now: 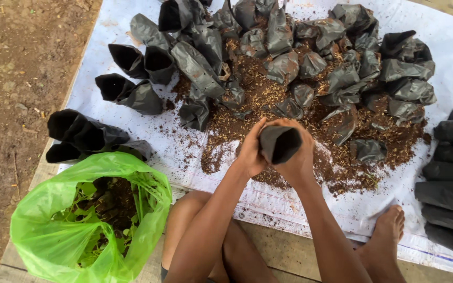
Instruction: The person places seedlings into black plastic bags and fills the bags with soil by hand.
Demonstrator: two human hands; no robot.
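Both hands round black bag w/ soil

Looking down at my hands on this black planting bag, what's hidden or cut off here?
- Black bag, head view: its inside is dark; contents cannot be told. Left hand and right hand cover its sides.
- Green plastic bag: its own folds hide most of the contents; the bottom edge crops it.
- Stacked black bags: cut off by the right edge.

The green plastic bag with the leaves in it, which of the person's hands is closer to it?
Left. The left hand grips the near side of the black grow bag, up and right of the green plastic bag. The right hand grips the far side.
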